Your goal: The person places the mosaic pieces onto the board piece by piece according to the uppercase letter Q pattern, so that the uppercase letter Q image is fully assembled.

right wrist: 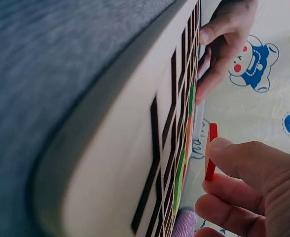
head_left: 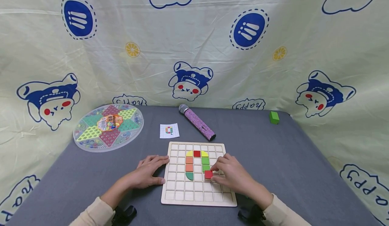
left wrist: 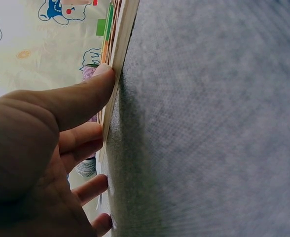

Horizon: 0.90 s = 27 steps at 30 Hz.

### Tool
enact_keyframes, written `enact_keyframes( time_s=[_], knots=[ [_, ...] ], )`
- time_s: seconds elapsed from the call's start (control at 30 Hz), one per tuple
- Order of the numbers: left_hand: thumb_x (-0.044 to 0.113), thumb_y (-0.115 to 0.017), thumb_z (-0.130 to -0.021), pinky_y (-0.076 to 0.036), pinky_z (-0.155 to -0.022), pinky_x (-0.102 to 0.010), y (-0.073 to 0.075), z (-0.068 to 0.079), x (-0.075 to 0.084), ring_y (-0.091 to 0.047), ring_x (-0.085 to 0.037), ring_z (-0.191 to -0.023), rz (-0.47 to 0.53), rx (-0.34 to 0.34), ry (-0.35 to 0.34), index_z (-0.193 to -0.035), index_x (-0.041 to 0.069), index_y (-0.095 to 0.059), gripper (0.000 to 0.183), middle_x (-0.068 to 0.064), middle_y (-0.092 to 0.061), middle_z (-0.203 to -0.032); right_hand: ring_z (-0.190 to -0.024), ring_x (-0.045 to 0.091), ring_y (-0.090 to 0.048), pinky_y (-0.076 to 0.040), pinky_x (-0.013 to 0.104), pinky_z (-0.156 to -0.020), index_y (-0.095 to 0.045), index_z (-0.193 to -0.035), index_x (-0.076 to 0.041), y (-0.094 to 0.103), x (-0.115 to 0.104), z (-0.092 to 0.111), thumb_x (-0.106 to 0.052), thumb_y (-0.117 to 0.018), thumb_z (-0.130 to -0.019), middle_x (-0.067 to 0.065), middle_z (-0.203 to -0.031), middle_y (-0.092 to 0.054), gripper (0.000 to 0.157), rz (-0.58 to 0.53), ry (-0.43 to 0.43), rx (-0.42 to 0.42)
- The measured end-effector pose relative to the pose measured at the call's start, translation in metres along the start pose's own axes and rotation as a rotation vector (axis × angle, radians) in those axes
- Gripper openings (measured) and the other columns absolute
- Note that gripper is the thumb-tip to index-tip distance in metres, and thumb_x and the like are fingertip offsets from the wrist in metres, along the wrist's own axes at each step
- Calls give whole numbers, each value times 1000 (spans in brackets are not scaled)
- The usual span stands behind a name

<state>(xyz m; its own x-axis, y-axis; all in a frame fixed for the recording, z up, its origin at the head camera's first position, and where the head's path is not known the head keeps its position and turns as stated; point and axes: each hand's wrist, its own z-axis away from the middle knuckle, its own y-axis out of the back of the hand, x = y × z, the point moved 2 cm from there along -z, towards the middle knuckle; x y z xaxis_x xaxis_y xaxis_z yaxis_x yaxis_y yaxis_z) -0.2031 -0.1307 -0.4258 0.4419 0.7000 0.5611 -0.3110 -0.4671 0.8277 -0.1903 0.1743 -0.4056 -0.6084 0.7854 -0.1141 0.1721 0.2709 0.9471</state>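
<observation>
A pale wooden grid board [head_left: 179, 195] lies on the grey table, with coloured tiles set in some of its cells. My right hand [head_left: 234, 174] pinches a red square tile [head_left: 208, 174] between thumb and fingers, just over the board below the green tiles [head_left: 205, 164]. In the right wrist view that tile [right wrist: 212, 152] stands on edge, apart from the board. My left hand [head_left: 147, 172] touches the board's left edge with thumb and fingertips, its fingers fairly straight. Orange tiles [head_left: 189, 163], a dark green rounded tile [head_left: 189, 175], yellow tiles [head_left: 189, 153] and another red tile [head_left: 197, 153] sit in cells.
Behind the board lie a small pattern card [head_left: 169, 131] and a glittery purple microphone [head_left: 198, 122]. A round board-game case [head_left: 108, 128] is at the left. A green block [head_left: 274, 117] stands at the far right, near the printed curtain [head_left: 212, 27].
</observation>
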Motion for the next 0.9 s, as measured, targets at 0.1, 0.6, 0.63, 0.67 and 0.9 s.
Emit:
enact_keyframes(
  time_s=[0.1,0.6,0.63,0.67,0.9],
  knots=[
    [33,-70,-83,-21,-98,-62,0,0,0,-31,-37,-132,2,-2,0,-141,9,-43,69,-7,-40,-148,-80,7,-43,-36,27,-73,-72,-86,-20,-2,-5,-4,-35,-78,-73,-10,-84,-62,22,-10,26,-3],
    [35,-69,-83,-20,-99,-63,0,-1,0,-30,-37,-133,5,-15,13,-142,10,-42,69,-7,-39,-148,-78,9,-43,-39,25,-71,-72,-83,-19,-11,-16,-15,-33,-80,-70,-9,-81,-63,21,23,97,30],
    [35,-69,-83,-20,-99,-63,0,-1,0,-30,-37,-133,7,-16,16,-142,11,-42,69,-7,-39,-148,-78,9,-44,-39,26,-72,-72,-84,-18,-11,-16,-16,-33,-80,-71,-9,-81,-63,21,21,93,25],
    [35,-69,-83,-20,-99,-63,0,-1,0,-30,-37,-133,9,-18,19,-142,11,-42,69,-7,-39,-149,-79,9,-44,-39,26,-72,-72,-84,-18,-11,-17,-16,-33,-79,-71,-9,-82,-63,21,21,89,19],
    [35,-69,-83,-21,-99,-63,0,-1,0,-30,-37,-133,2,-15,16,-142,11,-42,69,-7,-39,-149,-81,9,-45,-40,26,-73,-73,-84,-19,-15,-19,-18,-33,-78,-72,-9,-83,-64,20,24,71,-9]
  ],
)
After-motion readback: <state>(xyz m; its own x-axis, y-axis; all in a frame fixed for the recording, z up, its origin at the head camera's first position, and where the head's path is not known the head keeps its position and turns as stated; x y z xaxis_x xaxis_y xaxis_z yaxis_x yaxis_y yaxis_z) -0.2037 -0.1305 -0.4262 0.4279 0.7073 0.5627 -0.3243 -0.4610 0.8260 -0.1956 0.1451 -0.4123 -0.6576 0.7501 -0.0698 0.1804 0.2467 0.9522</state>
